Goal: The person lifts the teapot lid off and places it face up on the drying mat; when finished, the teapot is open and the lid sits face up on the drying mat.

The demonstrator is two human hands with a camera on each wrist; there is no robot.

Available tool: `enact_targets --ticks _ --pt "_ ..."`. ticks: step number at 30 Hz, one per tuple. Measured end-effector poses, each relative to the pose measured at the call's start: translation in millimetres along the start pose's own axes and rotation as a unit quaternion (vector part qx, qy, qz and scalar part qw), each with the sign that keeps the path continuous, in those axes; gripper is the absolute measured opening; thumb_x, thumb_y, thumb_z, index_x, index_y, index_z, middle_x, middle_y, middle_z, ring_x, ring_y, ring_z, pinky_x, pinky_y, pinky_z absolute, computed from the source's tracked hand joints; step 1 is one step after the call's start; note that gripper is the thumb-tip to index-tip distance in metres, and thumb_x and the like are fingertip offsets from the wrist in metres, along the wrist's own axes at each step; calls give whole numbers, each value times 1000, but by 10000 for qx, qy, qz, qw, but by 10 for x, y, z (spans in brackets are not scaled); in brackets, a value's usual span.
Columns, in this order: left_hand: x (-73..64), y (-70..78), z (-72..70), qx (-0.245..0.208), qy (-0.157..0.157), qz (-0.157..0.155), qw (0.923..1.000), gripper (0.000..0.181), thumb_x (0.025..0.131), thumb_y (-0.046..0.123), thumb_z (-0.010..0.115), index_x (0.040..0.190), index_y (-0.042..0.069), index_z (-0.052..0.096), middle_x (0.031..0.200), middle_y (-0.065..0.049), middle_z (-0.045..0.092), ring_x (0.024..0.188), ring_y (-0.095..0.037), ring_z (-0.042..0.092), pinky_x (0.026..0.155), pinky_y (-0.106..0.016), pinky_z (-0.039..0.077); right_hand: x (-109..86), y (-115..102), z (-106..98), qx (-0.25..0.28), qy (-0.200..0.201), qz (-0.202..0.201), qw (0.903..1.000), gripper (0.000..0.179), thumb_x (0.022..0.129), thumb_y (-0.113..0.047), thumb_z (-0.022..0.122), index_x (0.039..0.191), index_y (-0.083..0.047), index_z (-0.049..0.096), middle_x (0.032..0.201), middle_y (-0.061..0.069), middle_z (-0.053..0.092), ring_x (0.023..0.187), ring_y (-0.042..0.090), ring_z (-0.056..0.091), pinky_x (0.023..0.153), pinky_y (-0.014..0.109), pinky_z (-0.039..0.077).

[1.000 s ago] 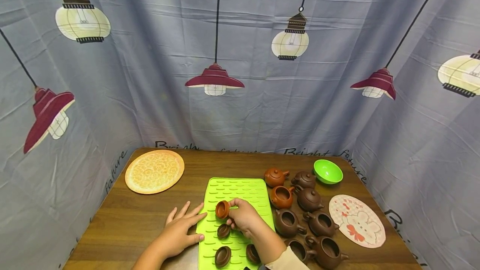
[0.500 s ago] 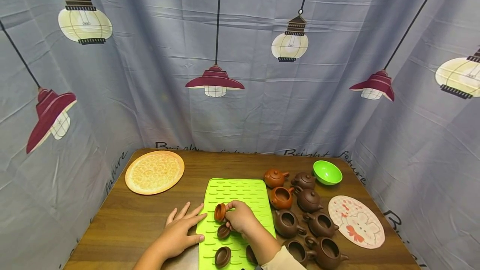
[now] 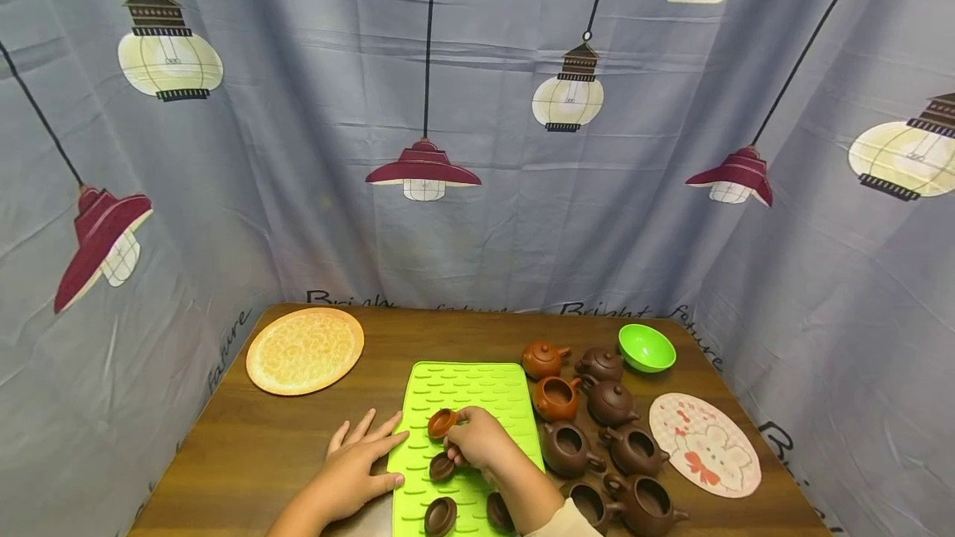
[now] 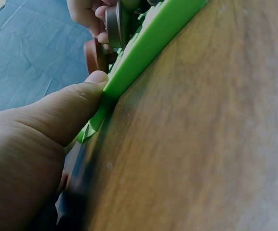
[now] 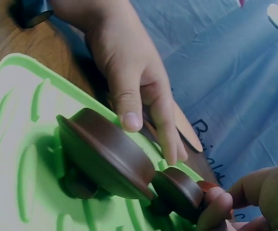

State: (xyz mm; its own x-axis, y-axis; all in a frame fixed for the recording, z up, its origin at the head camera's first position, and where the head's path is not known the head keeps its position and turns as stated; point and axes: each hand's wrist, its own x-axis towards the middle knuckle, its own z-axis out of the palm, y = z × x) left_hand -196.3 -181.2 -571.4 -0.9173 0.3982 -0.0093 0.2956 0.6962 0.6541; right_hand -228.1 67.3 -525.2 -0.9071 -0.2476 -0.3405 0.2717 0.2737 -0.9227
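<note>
My right hand [image 3: 481, 443] pinches an orange-brown teapot lid [image 3: 442, 423] at its right side, low over the green ridged mat [image 3: 466, 392]. The lid lies hollow side up; in the right wrist view only a sliver of it shows behind the fingertips. Just nearer to me on the mat is a small dark brown lid [image 3: 442, 466], also upturned. A larger dark lid [image 3: 440, 515] and another dark lid [image 3: 498, 512], partly behind the right forearm, lie at the near end. My left hand [image 3: 351, 471] rests with spread fingers at the mat's left edge, its thumb [image 4: 83, 98] against the rim.
Right of the mat stand several lidless dark teapots [image 3: 569, 447], a lidless orange teapot [image 3: 556, 399] and an orange teapot with lid [image 3: 544, 360]. Beyond are a green bowl [image 3: 646, 348] and a rabbit-print placemat [image 3: 705, 446]. A round yellow placemat [image 3: 304, 351] lies back left.
The orange lid has turned from standing on edge to lying hollow side up on the mat side, with my right fingers still at it. My left hand stays in place; the head view tilts slightly.
</note>
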Motion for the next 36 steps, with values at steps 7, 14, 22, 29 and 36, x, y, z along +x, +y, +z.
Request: enact_targets --ticks 7,14,22,29,36 --pt "-20 -15 29 -65 119 18 9999 72 91 54 76 152 21 57 171 0 33 160 -50 12 119 -75 -9 -48 -33 -66 137 -153 -87 9998 65 99 -7 60 154 14 32 97 22 70 61 13 56 55 22 50" --pt "-7 -20 26 -30 114 0 9999 72 92 55 75 153 23 56 171 2 32 160 -48 12 119 -74 -10 -139 -105 -247 202 -270 -387 9987 60 99 -12 61 151 9 39 108 24 67 71 19 60 61 27 52" --pt "-6 -17 25 -43 155 3 9999 71 92 53 76 152 21 57 171 1 33 160 -49 12 119 -75 -10 -234 -138 -610 -117 -91 -684 9975 39 104 -17 55 139 2 54 114 23 64 81 26 63 69 37 54" --pt "-10 1 26 -20 137 -9 9999 71 91 53 76 152 21 57 171 1 33 160 -49 12 119 -74 -10 -240 -96 -892 -554 732 -946 9913 29 103 -15 58 129 -1 61 104 21 64 83 33 64 69 43 54" --pt "-15 21 32 -41 119 -3 9999 71 92 52 76 152 19 57 171 0 33 160 -50 12 119 -75 -11 -239 -76 -1121 -703 1462 -932 9823 24 104 -13 60 126 -5 65 96 13 63 83 33 64 69 43 55"
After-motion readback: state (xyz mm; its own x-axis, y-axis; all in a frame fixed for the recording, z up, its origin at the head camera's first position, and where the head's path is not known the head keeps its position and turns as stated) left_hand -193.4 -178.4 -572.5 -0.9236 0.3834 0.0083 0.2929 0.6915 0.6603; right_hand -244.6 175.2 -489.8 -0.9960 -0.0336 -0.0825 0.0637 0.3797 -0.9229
